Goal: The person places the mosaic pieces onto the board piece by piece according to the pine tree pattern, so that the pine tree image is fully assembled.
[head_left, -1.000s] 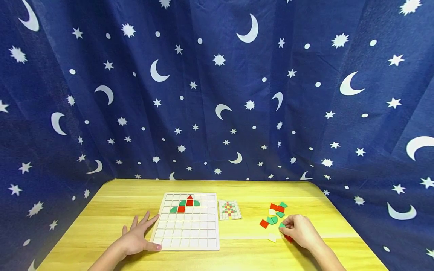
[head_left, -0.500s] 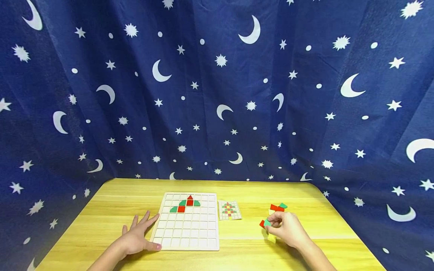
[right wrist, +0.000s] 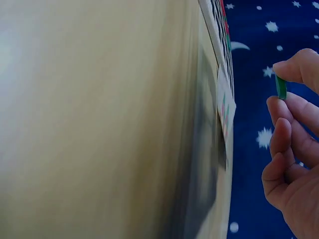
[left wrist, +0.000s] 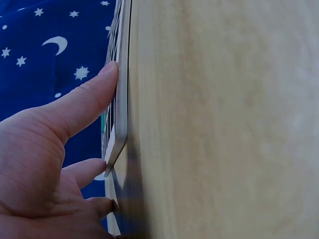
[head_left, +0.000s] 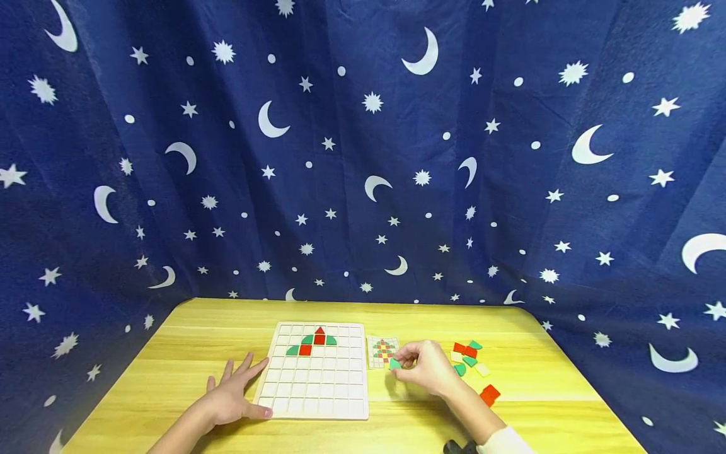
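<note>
Over the table, touching the gridded board just right of the wide-spread left grip. With the right grip drawn to a thumb-and-finger pinch, near the picture card on its left and loose tiles on its right, holding a green tile.

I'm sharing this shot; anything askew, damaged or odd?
Nothing looks damaged or spilled. The red-and-green tile figure on the white rectangular gridded board looks lopsided, its lowest row extending only leftward, perhaps just unfinished. Oddest is a black object beside the pale sleeve, cut off by the frame; I can't tell what it is.
</note>
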The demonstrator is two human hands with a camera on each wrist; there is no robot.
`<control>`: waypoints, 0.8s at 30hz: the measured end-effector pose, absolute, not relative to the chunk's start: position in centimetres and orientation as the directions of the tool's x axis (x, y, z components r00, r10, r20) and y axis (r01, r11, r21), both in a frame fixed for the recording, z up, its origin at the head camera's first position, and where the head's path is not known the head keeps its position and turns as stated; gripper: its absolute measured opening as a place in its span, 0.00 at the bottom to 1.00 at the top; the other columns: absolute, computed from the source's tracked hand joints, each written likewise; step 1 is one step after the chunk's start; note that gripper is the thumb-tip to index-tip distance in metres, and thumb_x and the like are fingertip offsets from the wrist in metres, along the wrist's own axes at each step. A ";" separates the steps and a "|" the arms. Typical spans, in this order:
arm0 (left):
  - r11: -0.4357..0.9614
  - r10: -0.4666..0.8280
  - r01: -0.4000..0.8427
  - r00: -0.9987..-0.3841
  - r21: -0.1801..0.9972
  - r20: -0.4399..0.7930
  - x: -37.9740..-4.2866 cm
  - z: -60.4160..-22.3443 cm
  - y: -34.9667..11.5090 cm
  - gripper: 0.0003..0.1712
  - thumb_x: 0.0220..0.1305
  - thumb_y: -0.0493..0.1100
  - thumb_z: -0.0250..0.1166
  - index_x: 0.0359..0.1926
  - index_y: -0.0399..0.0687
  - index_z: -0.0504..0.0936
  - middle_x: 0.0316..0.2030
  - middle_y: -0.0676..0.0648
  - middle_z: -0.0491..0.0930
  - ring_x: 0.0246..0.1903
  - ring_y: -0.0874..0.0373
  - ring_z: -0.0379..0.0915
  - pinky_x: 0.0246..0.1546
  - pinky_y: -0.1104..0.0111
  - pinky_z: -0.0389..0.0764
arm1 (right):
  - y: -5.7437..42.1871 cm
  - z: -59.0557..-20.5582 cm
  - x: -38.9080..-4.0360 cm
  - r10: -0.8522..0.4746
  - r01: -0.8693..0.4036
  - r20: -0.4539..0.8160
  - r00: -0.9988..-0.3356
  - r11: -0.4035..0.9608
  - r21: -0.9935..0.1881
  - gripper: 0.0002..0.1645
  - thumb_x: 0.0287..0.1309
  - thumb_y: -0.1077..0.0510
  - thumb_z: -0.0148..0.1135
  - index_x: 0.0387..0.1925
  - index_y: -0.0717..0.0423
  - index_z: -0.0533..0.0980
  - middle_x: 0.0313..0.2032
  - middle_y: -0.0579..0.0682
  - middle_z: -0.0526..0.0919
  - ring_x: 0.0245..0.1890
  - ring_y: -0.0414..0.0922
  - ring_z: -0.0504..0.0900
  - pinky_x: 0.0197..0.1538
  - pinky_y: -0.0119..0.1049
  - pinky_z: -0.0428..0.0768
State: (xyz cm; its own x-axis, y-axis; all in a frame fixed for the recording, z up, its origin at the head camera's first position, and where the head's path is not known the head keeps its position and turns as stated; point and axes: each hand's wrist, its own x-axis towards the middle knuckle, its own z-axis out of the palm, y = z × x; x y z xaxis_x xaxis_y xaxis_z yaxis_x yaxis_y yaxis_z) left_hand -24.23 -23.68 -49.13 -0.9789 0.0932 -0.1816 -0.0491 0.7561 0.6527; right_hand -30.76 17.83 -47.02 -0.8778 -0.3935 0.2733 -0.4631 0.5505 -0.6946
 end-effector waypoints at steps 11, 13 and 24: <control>0.766 0.091 -0.046 -0.980 0.641 -0.179 -24.1 -48.8 -23.5 0.66 0.38 0.57 0.84 0.78 0.48 0.63 0.79 0.26 0.42 0.74 0.17 0.24 0.64 0.22 0.23 | 11.1 -46.7 -33.4 -0.474 -0.510 0.276 -0.836 0.489 -0.708 0.07 0.43 0.66 0.76 0.29 0.64 0.86 0.24 0.48 0.87 0.24 0.31 0.78 0.31 0.24 0.80; 0.768 0.092 -0.045 -0.979 0.639 -0.179 -24.1 -48.8 -23.5 0.67 0.37 0.58 0.84 0.77 0.47 0.63 0.78 0.26 0.42 0.74 0.17 0.24 0.64 0.22 0.23 | 10.0 -46.6 -34.0 -0.493 -0.515 0.262 -0.830 0.495 -0.700 0.07 0.44 0.66 0.76 0.30 0.64 0.86 0.24 0.48 0.88 0.24 0.31 0.79 0.31 0.24 0.80; 0.755 0.099 -0.052 -0.977 0.654 -0.192 -24.4 -49.0 -23.6 0.68 0.35 0.60 0.84 0.78 0.48 0.62 0.79 0.26 0.41 0.75 0.18 0.23 0.64 0.22 0.21 | 7.5 -47.3 -36.5 -0.546 -0.532 0.179 -0.819 0.602 -0.596 0.07 0.46 0.61 0.80 0.28 0.57 0.88 0.21 0.39 0.85 0.24 0.30 0.77 0.32 0.26 0.79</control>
State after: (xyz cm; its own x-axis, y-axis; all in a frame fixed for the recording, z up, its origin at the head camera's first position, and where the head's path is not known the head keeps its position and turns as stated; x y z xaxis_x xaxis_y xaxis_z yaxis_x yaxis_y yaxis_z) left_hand -24.41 -23.63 -48.99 -0.9765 0.0986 -0.1916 -0.0521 0.7549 0.6537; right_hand -36.54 7.51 -47.30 -0.8186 -0.5458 0.1789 -0.5315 0.6017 -0.5962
